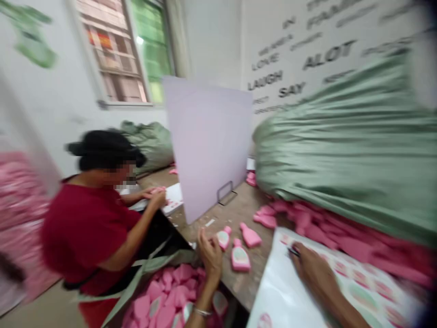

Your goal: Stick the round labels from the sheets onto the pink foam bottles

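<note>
Probably mid-batch: two pink bottle-shaped pieces (240,258) on bench (234,212) labelled, third piece (251,235) looks bare; sticker sheet (273,284) well stocked. Right hand (316,269): grip closed on slim dark tool (293,251) over sheet. Left hand (210,255) beside pieces, can't tell grip.

1 co-worker (92,223) in a red shirt (82,232) and black cap (105,143) is left of an upright pale panel (211,141) — beyond them, a window (119,59) and a lettered wall (266,27).

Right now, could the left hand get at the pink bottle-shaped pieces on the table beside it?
Probably yes: the left hand is right beside the pink bottle-shaped pieces, nothing visible blocks it, and the upright panel stands farther back.
</note>
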Demonstrator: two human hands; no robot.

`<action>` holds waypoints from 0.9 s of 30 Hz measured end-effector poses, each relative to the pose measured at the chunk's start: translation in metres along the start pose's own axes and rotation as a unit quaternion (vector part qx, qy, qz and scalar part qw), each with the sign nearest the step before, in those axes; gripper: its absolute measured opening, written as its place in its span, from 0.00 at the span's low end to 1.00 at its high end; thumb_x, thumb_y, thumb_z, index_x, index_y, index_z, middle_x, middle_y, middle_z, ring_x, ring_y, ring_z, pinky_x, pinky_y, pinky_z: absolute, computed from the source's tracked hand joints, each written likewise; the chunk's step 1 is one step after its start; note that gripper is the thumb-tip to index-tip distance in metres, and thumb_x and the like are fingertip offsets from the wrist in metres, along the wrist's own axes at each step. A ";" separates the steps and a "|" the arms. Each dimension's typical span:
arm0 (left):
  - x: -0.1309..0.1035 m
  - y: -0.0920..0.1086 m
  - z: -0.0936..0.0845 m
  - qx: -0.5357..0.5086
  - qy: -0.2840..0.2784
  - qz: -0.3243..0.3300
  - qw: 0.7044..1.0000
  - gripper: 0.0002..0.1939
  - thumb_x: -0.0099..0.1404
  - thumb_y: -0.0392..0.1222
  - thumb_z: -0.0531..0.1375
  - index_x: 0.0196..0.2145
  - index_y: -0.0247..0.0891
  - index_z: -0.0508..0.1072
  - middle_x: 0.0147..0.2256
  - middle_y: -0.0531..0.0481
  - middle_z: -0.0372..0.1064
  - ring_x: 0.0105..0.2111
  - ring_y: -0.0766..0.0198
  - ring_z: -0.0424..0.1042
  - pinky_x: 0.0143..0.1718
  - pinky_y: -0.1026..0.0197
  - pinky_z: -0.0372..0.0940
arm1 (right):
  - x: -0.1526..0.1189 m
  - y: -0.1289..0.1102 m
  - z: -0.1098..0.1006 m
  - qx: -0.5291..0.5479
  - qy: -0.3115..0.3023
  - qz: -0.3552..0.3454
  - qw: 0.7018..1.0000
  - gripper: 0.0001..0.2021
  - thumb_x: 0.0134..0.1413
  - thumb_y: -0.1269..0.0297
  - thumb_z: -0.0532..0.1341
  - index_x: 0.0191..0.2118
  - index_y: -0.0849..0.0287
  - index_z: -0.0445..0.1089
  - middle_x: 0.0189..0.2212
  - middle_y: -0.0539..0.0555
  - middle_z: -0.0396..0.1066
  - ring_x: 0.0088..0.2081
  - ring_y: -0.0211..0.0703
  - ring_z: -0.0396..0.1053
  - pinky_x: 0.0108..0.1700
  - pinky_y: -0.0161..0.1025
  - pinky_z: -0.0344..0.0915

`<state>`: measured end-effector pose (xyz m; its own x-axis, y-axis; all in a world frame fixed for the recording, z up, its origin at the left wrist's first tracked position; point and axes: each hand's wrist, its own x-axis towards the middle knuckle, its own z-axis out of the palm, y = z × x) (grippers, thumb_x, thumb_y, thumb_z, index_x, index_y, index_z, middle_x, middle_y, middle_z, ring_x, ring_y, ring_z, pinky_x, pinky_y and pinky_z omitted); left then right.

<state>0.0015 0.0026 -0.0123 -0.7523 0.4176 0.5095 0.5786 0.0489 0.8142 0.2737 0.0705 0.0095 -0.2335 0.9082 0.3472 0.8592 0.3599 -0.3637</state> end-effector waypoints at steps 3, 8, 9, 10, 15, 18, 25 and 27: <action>0.005 -0.007 0.006 -0.020 -0.060 0.006 0.998 0.25 0.63 0.44 0.48 0.56 0.30 0.60 0.53 0.30 0.59 0.40 0.55 0.70 0.42 0.51 0.67 | 0.006 0.005 -0.006 0.039 -0.052 0.017 0.998 0.08 0.57 0.67 0.50 0.34 0.58 0.66 0.27 0.55 0.71 0.28 0.42 0.66 0.31 0.36 0.55; 0.010 -0.017 0.011 -0.035 -0.082 0.013 0.996 0.28 0.62 0.47 0.52 0.56 0.29 0.59 0.54 0.30 0.56 0.35 0.59 0.70 0.41 0.50 0.68 | 0.024 0.036 -0.032 0.017 -0.013 0.109 0.994 0.12 0.58 0.64 0.48 0.37 0.57 0.68 0.30 0.52 0.73 0.30 0.40 0.68 0.32 0.34 0.55; 0.010 -0.017 0.010 -0.034 -0.081 0.019 0.996 0.27 0.62 0.47 0.52 0.56 0.30 0.59 0.54 0.31 0.57 0.35 0.59 0.70 0.41 0.50 0.68 | 0.026 0.042 -0.038 0.007 0.003 0.129 0.992 0.13 0.58 0.64 0.48 0.39 0.58 0.68 0.31 0.53 0.73 0.31 0.42 0.68 0.32 0.35 0.55; 0.009 -0.017 0.009 -0.034 -0.080 0.027 0.996 0.27 0.62 0.47 0.52 0.56 0.31 0.59 0.53 0.32 0.57 0.35 0.59 0.70 0.41 0.50 0.68 | 0.028 0.047 -0.044 -0.001 0.019 0.147 0.989 0.13 0.57 0.64 0.48 0.40 0.59 0.69 0.31 0.55 0.74 0.32 0.43 0.69 0.33 0.36 0.56; 0.007 -0.017 0.008 -0.032 -0.078 0.014 0.996 0.27 0.62 0.47 0.53 0.56 0.32 0.59 0.51 0.34 0.59 0.36 0.58 0.71 0.41 0.51 0.69 | 0.052 0.048 -0.049 -0.021 0.072 0.203 0.976 0.19 0.56 0.54 0.53 0.46 0.61 0.69 0.39 0.61 0.75 0.42 0.52 0.71 0.40 0.41 0.60; 0.007 -0.017 0.009 -0.036 -0.071 0.001 0.997 0.27 0.62 0.47 0.53 0.56 0.33 0.59 0.52 0.33 0.58 0.37 0.58 0.71 0.39 0.52 0.70 | 0.077 0.039 -0.037 -0.012 0.082 0.231 0.969 0.23 0.54 0.50 0.55 0.45 0.64 0.70 0.38 0.66 0.75 0.43 0.58 0.71 0.41 0.45 0.62; 0.006 -0.016 0.010 -0.051 -0.070 0.017 0.996 0.24 0.63 0.47 0.52 0.54 0.32 0.61 0.52 0.32 0.58 0.38 0.57 0.71 0.39 0.51 0.70 | 0.101 0.040 -0.035 0.068 0.083 0.230 0.967 0.21 0.51 0.52 0.55 0.41 0.65 0.72 0.34 0.65 0.75 0.38 0.57 0.73 0.36 0.44 0.65; 0.007 -0.018 0.011 -0.064 -0.055 0.029 0.996 0.21 0.63 0.46 0.53 0.52 0.34 0.63 0.52 0.33 0.59 0.38 0.58 0.71 0.37 0.52 0.70 | 0.087 0.042 -0.045 0.094 0.091 0.203 0.971 0.20 0.51 0.53 0.55 0.42 0.64 0.70 0.35 0.61 0.75 0.38 0.51 0.73 0.37 0.40 0.65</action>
<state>-0.0107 0.0146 -0.0262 -0.6760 0.5132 0.5289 0.5701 -0.0906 0.8165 0.3099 0.1547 0.0630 0.2047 0.9370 0.2831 0.7614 0.0294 -0.6476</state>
